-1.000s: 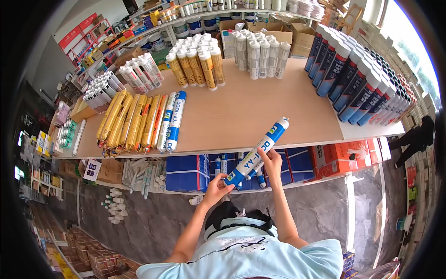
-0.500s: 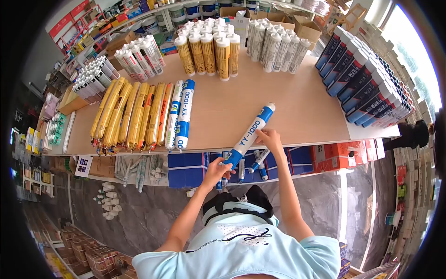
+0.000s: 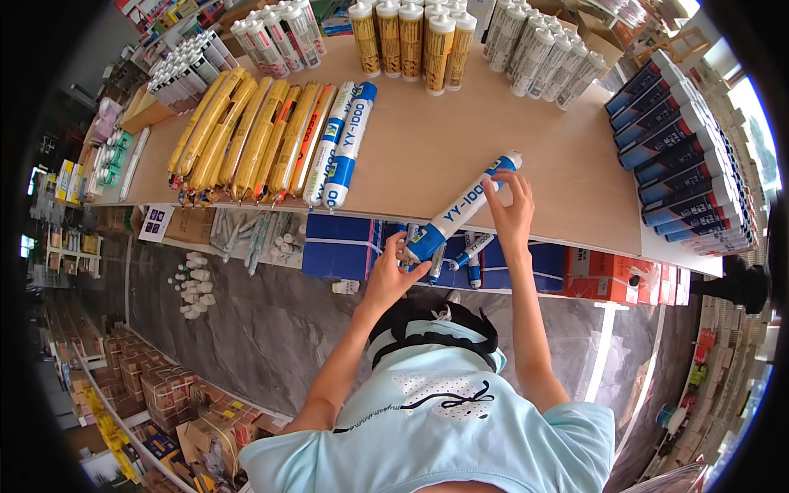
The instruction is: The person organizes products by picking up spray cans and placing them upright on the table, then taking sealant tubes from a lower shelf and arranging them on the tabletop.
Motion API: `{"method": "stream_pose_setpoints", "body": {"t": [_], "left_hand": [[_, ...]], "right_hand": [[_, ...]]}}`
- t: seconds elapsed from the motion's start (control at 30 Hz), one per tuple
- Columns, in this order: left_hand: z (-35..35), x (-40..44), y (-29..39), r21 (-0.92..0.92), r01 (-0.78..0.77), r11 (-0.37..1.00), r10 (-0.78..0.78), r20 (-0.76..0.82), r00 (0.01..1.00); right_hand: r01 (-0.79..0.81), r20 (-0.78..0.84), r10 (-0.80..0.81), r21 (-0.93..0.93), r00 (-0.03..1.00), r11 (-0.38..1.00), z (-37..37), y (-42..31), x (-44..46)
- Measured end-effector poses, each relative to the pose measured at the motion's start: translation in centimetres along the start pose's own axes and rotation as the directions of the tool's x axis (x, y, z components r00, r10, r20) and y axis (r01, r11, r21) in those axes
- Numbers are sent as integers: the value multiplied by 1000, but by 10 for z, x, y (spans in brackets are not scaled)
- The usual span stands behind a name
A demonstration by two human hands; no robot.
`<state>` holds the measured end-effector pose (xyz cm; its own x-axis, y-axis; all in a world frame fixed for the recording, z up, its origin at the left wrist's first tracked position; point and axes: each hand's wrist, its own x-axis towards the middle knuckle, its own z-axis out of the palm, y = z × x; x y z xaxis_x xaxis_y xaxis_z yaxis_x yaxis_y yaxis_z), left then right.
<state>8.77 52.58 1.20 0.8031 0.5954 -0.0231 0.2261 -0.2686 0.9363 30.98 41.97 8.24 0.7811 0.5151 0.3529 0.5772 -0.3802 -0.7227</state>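
Observation:
A blue and white YY-1000 tube lies at a slant across the front edge of the tabletop. My left hand holds its lower end, fingers and thumb around it. Near the upper end is my right hand, its thumb and fingers closed on the tube. To the left, two similar blue and white tubes lie beside a row of yellow sausage packs.
Upright gold cartridges and grey ones stand at the back. Dark blue cans fill the right end. Blue boxes and a red box sit under the tabletop. A dark-clothed person is at the far right.
The held tube has shifted up and right in view and lies more slanted. My right hand has moved closer to its upper end. The view has tilted down, so the tabletop goods appear higher.

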Motion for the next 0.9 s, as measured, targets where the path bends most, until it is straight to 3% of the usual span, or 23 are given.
{"method": "stream_pose_setpoints", "body": {"t": [0.07, 0.13, 0.23, 0.3, 0.47, 0.53, 0.6, 0.7, 0.77, 0.9], "left_hand": [[7, -2, -5, -8, 7, 1000, -7, -39, 999], [14, -7, 1, 79, -7, 997, 14, -81, 997], [18, -13, 0, 223, -20, 975, 53, -145, 988], [21, -13, 0, 295, -154, 943, 226, -231, 946], [27, -5, 10, 251, -204, 946, 281, -323, 904], [26, -2, 13, 395, -227, 890, 368, -329, 870], [23, -1, 16, 394, -217, 893, 358, -332, 873], [25, -3, 12, 349, -203, 915, 328, -348, 878], [25, -1, 8, 311, -201, 929, 310, -357, 881], [24, 3, 2, 317, -268, 910, 377, -363, 852]], "right_hand": [[96, -8, -96, -13, 995, 995, 11, -6, 13], [431, 63, -427, -158, 902, 888, 33, -4, 27], [457, 165, -434, -140, 886, 878, 65, 17, 30], [467, 156, -449, -113, 880, 877, 76, 25, 28], [462, 157, -447, -77, 881, 883, 80, 33, 32], [480, 172, -463, -74, 870, 874, 81, 37, 34], [494, 192, -475, -70, 859, 866, 81, 33, 34], [384, 275, -336, -146, 901, 912, 76, 25, 33], [410, 151, -393, -101, 907, 906, 79, 27, 33], [434, 140, -419, -110, 897, 894, 80, 30, 33]]}}
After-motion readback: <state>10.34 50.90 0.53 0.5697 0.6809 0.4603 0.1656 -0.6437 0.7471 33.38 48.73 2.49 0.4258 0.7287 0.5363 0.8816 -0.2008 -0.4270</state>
